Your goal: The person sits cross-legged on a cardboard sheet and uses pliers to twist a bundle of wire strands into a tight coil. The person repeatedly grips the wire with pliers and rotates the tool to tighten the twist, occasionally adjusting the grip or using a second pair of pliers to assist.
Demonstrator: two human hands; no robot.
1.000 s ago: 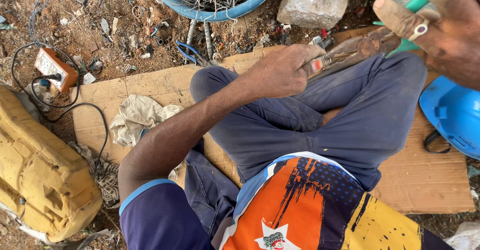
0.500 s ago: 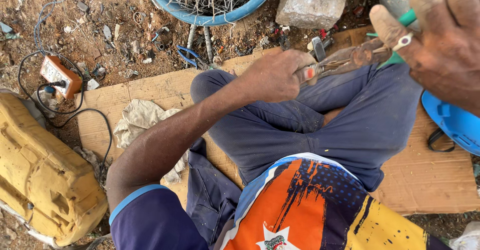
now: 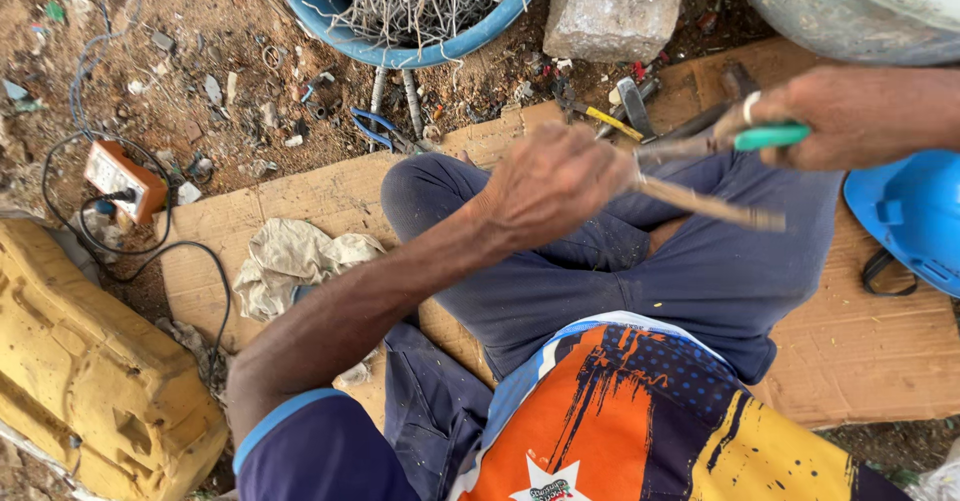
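Setting first: bare dirt ground littered with scrap, outdoors by the look. Person sits cross-legged on a flat cardboard sheet point(image 3: 860, 361).

- Yellow plastic jerrycan point(image 3: 90, 381), dented, lying on its side well to the near left of the left hand.
- Blue basin point(image 3: 400, 21) full of tangled grey wire, beyond the left hand. Concrete block point(image 3: 615, 6) beside it, grey tub point(image 3: 850, 11) beyond the right hand.
- Blue hard hat point(image 3: 910, 226) just below and outside the right hand.
- Crumpled rag point(image 3: 290, 261) on the cardboard, left of the left forearm.
- Orange socket box point(image 3: 125, 176) with black cable, far left on the dirt.

Hands:
- Left hand point(image 3: 555, 186) closed around one end of a thin brownish strip point(image 3: 700, 201); the strip runs out toward the right hand, over the lap. Motion blur, material unclear.
- Right hand point(image 3: 850, 121) clamped on green-handled pliers point(image 3: 770, 138), jaws pointing at the left hand's end of the strip.

Progress, my read: mid-work on the one strip, pliers engaged near the grip. The basin's wire heap looks like a large pile left; no finished pile visible, so I can't gauge how much is done.
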